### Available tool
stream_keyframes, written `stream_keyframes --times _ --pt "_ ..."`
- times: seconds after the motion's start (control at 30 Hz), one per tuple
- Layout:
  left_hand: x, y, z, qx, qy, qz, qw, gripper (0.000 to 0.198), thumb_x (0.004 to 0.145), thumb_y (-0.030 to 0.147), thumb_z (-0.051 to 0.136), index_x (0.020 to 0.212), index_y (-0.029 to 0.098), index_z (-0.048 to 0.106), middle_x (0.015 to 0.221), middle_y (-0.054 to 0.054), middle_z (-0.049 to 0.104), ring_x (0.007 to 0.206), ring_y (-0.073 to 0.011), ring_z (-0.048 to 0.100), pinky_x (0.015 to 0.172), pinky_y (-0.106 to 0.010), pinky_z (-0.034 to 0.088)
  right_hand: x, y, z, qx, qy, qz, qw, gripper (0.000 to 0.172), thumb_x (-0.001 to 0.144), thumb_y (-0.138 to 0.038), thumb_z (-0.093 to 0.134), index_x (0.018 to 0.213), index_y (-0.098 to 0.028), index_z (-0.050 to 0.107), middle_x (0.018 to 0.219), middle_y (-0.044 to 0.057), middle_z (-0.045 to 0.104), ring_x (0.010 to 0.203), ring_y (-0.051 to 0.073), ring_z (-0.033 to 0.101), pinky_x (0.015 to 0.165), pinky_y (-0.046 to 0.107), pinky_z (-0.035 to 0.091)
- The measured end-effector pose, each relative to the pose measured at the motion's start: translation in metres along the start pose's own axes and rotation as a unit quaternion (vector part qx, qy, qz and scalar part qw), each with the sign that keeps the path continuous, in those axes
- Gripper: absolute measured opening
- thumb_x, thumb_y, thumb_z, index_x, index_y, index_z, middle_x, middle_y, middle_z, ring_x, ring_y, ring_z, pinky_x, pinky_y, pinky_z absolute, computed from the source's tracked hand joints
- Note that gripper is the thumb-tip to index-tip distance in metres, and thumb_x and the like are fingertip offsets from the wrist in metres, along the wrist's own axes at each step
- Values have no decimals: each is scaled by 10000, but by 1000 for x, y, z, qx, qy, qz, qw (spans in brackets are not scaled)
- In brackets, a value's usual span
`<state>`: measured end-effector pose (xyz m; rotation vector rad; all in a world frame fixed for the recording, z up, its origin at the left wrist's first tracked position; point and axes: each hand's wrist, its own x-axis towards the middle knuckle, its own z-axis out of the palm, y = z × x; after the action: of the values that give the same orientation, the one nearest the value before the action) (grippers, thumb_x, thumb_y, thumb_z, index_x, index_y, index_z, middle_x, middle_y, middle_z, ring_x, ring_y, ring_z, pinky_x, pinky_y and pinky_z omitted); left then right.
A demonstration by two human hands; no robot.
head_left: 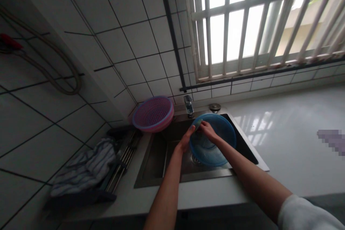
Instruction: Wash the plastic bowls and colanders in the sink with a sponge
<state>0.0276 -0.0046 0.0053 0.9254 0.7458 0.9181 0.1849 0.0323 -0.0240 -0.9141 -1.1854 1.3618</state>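
A round, translucent blue plastic basin [228, 128] sits in the steel sink, below the faucet. At its left rim, my left hand [185, 141] is closed with the thumb up against a small, flat green thing [198, 124]. My right hand [208, 131] reaches over the basin from the right, its fingers pinched at the other side of that green thing. What the green thing is cannot be made out. The left fingers are partly hidden, and whether they also touch the rim is unclear.
Around the basin is the sink [151, 165], with a faucet [188, 106] behind. A pink colander [153, 115] rests at its back left corner. Left lie a striped cloth [88, 167] and a metal rack [122, 163]. A white counter [285, 125] extends right under a barred window.
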Motion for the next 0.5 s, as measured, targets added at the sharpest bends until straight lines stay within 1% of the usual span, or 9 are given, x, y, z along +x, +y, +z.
stream_keyframes --times 0.07,0.13,0.17,0.23,0.33,0.37,0.4,0.43,0.5 --pt "0 -1 2 4 -15 13 1000 625 914 511 748 1452 231 596 1383 -128 697 1263 -309 664 1125 -470 486 6 -3 -6 4 83 -17 996 409 780 -602 677 886 -207 676 891 55 715 834 215 648 774 328 517" --pt "0 -1 1 11 -13 14 1000 651 900 516 763 1457 228 586 1380 -128 696 1274 -317 655 1128 -480 479 6 -3 -7 4 70 -18 997 393 783 -587 673 900 -211 684 924 56 726 864 222 657 804 338 524" --pt "-1 0 0 17 -7 13 1000 660 890 532 768 1446 220 594 1358 -130 707 1262 -324 660 1116 -481 486 3 -2 -4 6 34 -12 999 384 788 -576 678 911 -212 690 938 53 729 866 221 658 806 337 526" --pt "-2 0 -4 37 14 15 999 664 870 575 772 1402 204 627 1296 -134 733 1232 -338 669 1089 -480 499 -7 2 4 -2 -77 27 997 361 790 -549 708 907 -207 698 924 47 726 831 210 653 774 328 528" --pt "-4 1 -10 72 50 33 996 637 856 618 765 1337 210 682 1275 -128 738 1267 -340 643 1107 -458 477 -23 10 16 -42 -267 132 954 334 770 -502 765 855 -186 702 849 50 703 752 190 629 706 318 524" --pt "-4 1 -11 80 58 40 994 627 855 623 764 1327 217 693 1297 -124 730 1297 -337 623 1125 -447 461 -27 12 19 -55 -310 158 936 330 757 -490 780 841 -180 702 832 51 697 741 187 624 700 319 525" --pt "-5 1 -12 85 63 43 993 623 854 622 765 1325 220 697 1320 -122 719 1320 -335 607 1137 -441 450 -28 13 20 -62 -329 167 927 331 751 -486 788 835 -178 701 823 51 693 737 185 622 699 320 524" --pt "-4 0 -12 87 65 42 993 628 853 618 767 1331 217 695 1335 -123 712 1329 -335 600 1140 -441 447 -27 14 21 -59 -319 157 933 335 755 -492 783 843 -180 697 823 49 691 740 185 621 702 320 524" --pt "-4 0 -10 79 56 31 995 662 856 601 773 1374 204 664 1337 -131 710 1307 -341 616 1125 -457 463 -21 12 20 -36 -221 95 970 355 775 -527 749 876 -192 685 838 41 691 757 190 624 708 318 519"
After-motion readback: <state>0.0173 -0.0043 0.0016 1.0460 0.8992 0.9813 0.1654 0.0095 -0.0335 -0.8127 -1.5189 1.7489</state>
